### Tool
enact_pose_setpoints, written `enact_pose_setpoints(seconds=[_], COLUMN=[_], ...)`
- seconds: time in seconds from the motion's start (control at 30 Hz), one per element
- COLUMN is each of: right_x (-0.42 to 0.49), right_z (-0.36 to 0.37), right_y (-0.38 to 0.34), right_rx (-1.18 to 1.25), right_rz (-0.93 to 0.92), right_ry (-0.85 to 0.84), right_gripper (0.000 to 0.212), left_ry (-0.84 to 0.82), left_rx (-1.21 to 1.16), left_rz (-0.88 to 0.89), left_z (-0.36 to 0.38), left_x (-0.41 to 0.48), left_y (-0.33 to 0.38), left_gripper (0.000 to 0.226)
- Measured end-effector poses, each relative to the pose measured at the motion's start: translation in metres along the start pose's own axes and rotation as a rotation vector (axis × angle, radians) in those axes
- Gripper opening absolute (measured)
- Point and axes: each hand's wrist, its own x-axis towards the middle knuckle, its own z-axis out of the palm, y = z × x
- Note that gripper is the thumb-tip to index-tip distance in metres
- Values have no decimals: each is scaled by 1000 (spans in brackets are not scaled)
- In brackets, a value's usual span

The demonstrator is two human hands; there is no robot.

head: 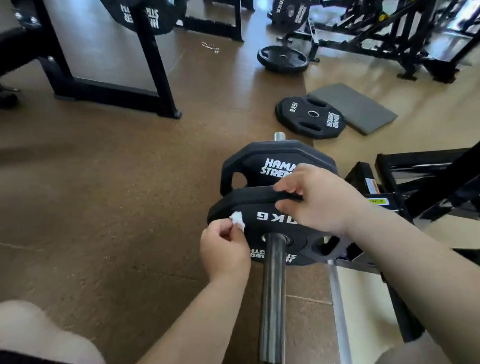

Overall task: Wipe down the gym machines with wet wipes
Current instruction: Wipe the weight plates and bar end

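The wet wipe (pixel 237 220) is a small crumpled white ball. It lies against the face of the near weight plate (pixel 254 229), at the upper left part of that face, close to the rim. The left hand (pixel 226 248) pinches it between thumb and fingertips, with the fingers curled. Most of the plate's face lies to the right of the wipe and below it, toward the printed letters and the centre hole.

The steel sleeve (pixel 271 292) comes out of this hole, and its long axis points straight toward the person. A stroke across the face probably has to go around the sleeve, not over it.

The right hand (pixel 318 202) grips the top rim of the same plate, fingers curled over the edge, which seems to keep the plate from turning. A second plate (pixel 260 163) stands just behind on the same sleeve. Further away, a 15 kg plate (pixel 310 117) lies flat on the floor beside a grey mat (pixel 355 107).
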Motion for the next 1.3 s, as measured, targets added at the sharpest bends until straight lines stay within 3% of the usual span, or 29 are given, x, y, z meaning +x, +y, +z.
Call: enact_pose_setpoints(seconds=[0.07,0.17,0.37,0.5,0.57,0.73,0.83,0.9,1.0,1.1,1.17,1.3], right_x=[9,12,15,21,22,26,32,39,40,24,14,12], right_z=[1,12,29,34,35,40,51,53,41,15,2,6], right_y=[17,35,38,37,34,26,13,5,13,44,62,66], right_rx=[-61,172,267,386,433,416,271,184,102,173,269,315], right_rz=[-19,-4,39,64,52,107,51,-32,-170,-121,-41,-39], right_ry=[7,163,284,326,314,300,348,328,72,-35,-13,40], right_gripper=[32,30,26,23,26,34,29,29,37,55,50,36], left_ry=[56,152,231,-55,-34,345,299,207,52,187,273,261], left_rx=[-111,-264,-306,-173,-197,-189,-192,-234,-293,-283,-274,-333], left_rz=[13,20,90,376,327,99,95,181,262,177,115,77], left_z=[15,35,59,94,88,44,59,77,83,64,55,61], left_x=[-3,-10,-6,-48,-44,4,-3,-17,-34,-16,-4,-7], left_y=[10,14,2,4,-1,-2,-3,-9,-11,-21,-24,-21], left_gripper=[6,8,9,16,19,7,6,4,8,10,10,14])
